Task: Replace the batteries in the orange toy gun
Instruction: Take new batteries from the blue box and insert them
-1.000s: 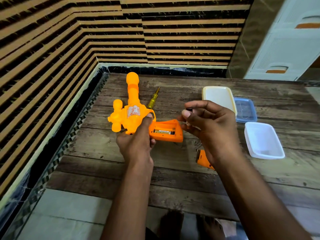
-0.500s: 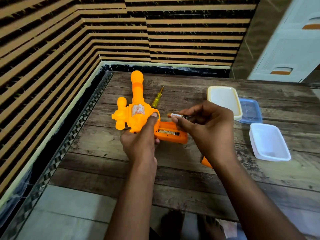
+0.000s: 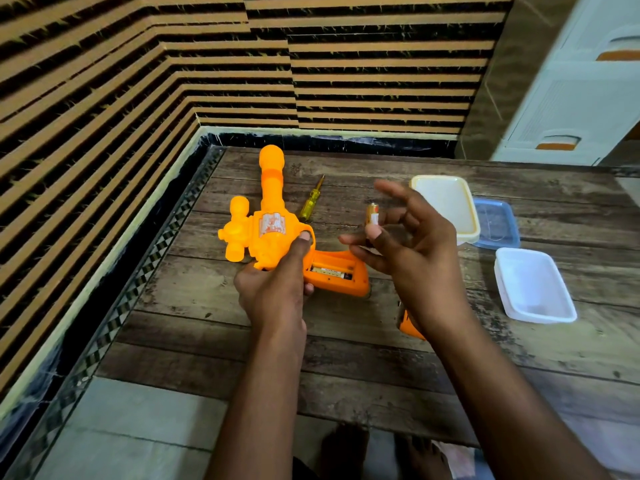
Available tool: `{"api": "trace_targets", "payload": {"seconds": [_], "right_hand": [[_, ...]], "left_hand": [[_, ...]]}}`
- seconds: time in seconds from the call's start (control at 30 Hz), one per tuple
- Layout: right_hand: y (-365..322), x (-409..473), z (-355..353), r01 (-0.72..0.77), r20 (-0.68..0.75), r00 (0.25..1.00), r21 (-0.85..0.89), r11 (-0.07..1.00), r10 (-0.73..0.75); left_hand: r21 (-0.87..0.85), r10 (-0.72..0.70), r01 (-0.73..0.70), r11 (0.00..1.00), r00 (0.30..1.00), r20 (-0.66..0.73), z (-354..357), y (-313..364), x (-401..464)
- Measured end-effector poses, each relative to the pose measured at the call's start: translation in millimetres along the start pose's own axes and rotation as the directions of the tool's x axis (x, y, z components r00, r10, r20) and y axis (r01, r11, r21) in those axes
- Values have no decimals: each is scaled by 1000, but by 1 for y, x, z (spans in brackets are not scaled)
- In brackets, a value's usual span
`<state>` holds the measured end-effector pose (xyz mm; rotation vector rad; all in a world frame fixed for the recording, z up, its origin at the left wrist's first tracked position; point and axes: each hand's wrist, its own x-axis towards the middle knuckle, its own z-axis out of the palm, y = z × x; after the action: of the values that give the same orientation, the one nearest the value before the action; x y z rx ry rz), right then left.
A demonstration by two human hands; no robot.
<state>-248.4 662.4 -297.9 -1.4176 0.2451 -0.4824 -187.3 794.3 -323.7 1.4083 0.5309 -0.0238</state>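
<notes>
The gun (image 3: 273,233) is shown lying near the table's (image 3: 346,358) far left corner, barrel toward the far edge, and is steadied by the left hand (image 3: 277,285), which is closed around its body. The compartment (image 3: 334,268) in the grip is seen uncovered, with one battery seated in it and the bay beside it apparently unfilled. A second battery (image 3: 372,214) is pinched upright between thumb and a finger of the right hand (image 3: 412,244), held above the table just beyond the compartment; the other fingers are spread. An orange piece (image 3: 408,323), probably the cover, is largely hidden behind the right wrist. A screwdriver (image 3: 311,202) is seen beside the barrel. Three trays (image 3: 533,285) are set toward the right edge. The task is judged partly done: the cover is off and one cell is seated, while seating the held cell and refitting the cover remain.
</notes>
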Motion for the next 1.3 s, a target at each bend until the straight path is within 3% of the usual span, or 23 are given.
{"api": "trace_targets", "payload": {"seconds": [0.23,0.4,0.53,0.7,1.03,1.17,1.3], "right_hand": [[19,2,3,242,115,970,-361,901,-214],[26,5,5,396,245,918,-549,736,-311],[31,11,6,584,469,810,-599,548,-351],[34,14,7,582,473,810,-581,570,-346],[29,12,12,621,555,779,-623,475,-290],[28,12,9,564,498,821,-631,533,-280],[36,14,8,575,497,814,-619,534,-301]], "left_hand": [[30,3,-4,1000,1000,18,-2,-2,-3],[42,-3,1,999,999,49,-3,-5,-1],[50,-16,13,999,998,58,-2,-4,-1],[28,-51,49,998,996,70,-2,-1,-4],[-30,-61,63,998,996,67,-2,1,-3],[-43,-70,73,996,996,53,-3,0,-2],[-55,-84,87,995,995,55,-3,0,-2]]}}
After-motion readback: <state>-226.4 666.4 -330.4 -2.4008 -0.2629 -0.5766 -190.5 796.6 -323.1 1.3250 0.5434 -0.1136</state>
